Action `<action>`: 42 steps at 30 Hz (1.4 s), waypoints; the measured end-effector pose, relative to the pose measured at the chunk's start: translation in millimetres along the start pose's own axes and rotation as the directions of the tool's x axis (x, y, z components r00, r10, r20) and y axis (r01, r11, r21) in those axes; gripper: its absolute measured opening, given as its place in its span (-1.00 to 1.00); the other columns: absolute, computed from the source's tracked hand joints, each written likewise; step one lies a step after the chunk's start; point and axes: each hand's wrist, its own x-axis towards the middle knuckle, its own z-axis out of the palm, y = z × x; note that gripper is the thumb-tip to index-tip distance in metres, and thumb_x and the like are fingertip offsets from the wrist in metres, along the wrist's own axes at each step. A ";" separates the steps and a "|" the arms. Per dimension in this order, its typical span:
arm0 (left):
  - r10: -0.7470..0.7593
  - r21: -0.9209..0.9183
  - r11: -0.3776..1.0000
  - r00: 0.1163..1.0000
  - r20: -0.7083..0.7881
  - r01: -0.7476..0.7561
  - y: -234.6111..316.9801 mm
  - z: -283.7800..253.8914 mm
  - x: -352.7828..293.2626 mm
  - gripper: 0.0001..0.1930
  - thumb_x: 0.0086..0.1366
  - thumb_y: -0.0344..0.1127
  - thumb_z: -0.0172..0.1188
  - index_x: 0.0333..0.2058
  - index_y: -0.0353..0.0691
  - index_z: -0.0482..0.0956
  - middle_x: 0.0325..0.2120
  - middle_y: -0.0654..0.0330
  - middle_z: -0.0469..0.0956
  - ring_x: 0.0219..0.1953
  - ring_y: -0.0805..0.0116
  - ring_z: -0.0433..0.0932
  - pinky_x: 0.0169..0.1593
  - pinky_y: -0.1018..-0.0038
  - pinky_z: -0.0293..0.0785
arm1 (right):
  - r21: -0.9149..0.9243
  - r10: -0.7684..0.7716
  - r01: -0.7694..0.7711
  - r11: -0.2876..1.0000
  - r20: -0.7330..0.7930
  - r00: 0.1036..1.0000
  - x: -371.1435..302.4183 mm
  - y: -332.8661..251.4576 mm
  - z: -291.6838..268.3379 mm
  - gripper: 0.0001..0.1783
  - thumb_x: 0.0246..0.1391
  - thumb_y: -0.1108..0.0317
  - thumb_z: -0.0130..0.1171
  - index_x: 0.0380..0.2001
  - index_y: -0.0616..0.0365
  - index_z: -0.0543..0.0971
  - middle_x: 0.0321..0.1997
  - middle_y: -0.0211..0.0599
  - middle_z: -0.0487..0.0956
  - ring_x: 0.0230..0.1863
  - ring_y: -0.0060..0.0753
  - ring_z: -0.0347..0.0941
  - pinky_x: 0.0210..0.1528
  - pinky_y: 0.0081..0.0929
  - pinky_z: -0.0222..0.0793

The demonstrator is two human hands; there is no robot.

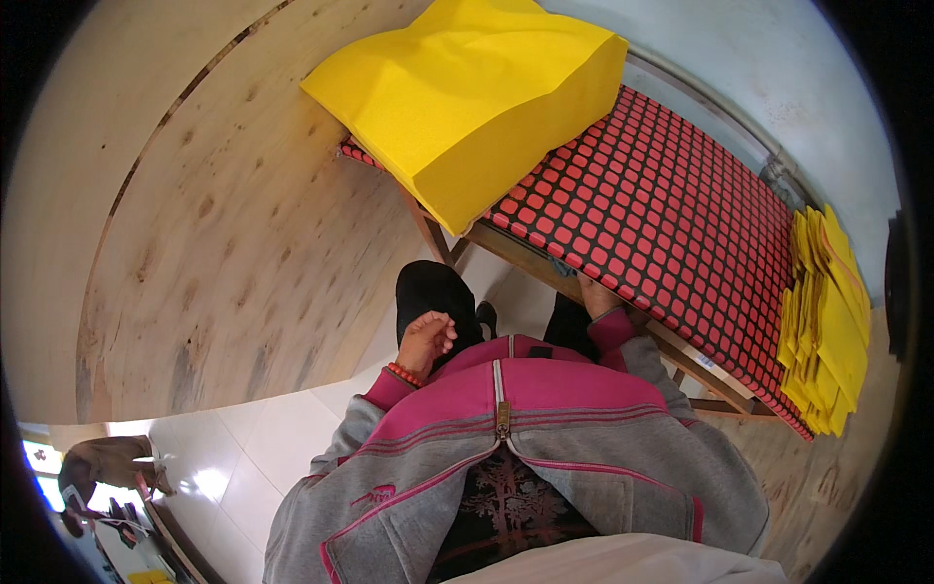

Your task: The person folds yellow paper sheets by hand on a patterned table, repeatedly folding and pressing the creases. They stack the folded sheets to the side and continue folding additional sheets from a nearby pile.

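My left hand (425, 345) rests above my left thigh, its fingers curled in, and nothing shows in it. A string of orange-red beads (405, 374) circles that wrist. My right hand (597, 295) reaches to the underside of the front edge of a table with a red-and-black patterned cover (671, 195). Its fingers are hidden beneath the edge, so whether they hold something does not show. On the table's left end lies a large yellow fabric bag (477, 83), its corner hanging over the front edge.
A stack of folded yellow bags (827, 321) stands at the table's right end. A large wooden panel (233, 224) fills the left side. A pale wall (769, 58) with a pipe runs behind the table. White tiles (253, 438) cover the floor at lower left.
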 end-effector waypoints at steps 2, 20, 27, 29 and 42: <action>0.055 0.039 0.998 0.998 -0.024 -0.054 0.7 -3.6 0.1 -0.83 0.44 -0.21 0.12 -0.31 -0.14 0.55 -0.51 0.31 0.59 -0.55 0.54 0.51 -0.44 0.63 0.40 | 0.040 -0.094 0.097 0.995 -0.062 0.994 2.5 -11.6 -9.0 -0.56 0.36 0.06 0.06 0.07 0.18 0.55 0.05 -0.04 0.57 0.04 0.04 0.49 -0.06 -0.07 0.46; 0.215 0.297 0.935 0.976 -0.039 -0.194 -14.2 -12.4 -6.6 -0.78 0.47 -0.19 0.08 -0.30 -0.17 0.56 -0.62 0.30 0.52 -0.71 0.62 0.28 -0.62 0.65 0.19 | 0.348 -0.428 0.290 0.891 0.436 0.792 10.0 -136.3 -153.6 -0.69 0.14 0.22 0.33 -0.50 0.16 0.46 -0.55 -0.17 0.43 -0.52 -0.02 0.45 -0.47 -0.20 0.34; 0.229 0.297 0.929 0.973 0.000 -0.219 -30.2 -21.4 4.6 -0.81 0.44 -0.20 0.11 -0.30 -0.15 0.57 -0.61 0.29 0.53 -0.68 0.58 0.37 -0.61 0.63 0.23 | 0.565 -0.648 0.319 0.760 0.631 0.426 83.0 -230.9 -208.4 -0.85 0.09 0.34 0.30 -0.45 0.10 0.53 -0.49 -0.27 0.48 -0.42 -0.13 0.52 -0.38 -0.26 0.41; 0.263 0.295 0.922 0.965 0.004 -0.252 -37.2 -19.6 6.5 -0.82 0.42 -0.21 0.13 -0.32 -0.16 0.58 -0.61 0.29 0.53 -0.64 0.55 0.44 -0.59 0.59 0.29 | 0.627 -0.791 0.488 0.607 0.533 0.300 107.8 -265.3 -213.3 -0.83 0.02 0.31 0.35 -0.44 0.08 0.55 -0.47 -0.32 0.49 -0.42 -0.17 0.53 -0.38 -0.30 0.43; 0.132 0.447 0.892 0.986 -0.099 -0.075 -76.0 -32.4 15.6 -0.74 0.32 -0.19 0.18 -0.46 -0.25 0.58 -0.61 0.22 0.52 -0.50 0.42 0.51 -0.35 0.40 0.42 | 0.983 -0.915 -0.043 0.178 0.149 -0.375 257.1 -276.6 -230.0 -0.74 -0.21 0.29 0.42 -0.40 0.10 0.62 -0.39 -0.32 0.64 -0.39 -0.30 0.57 -0.14 -0.14 0.52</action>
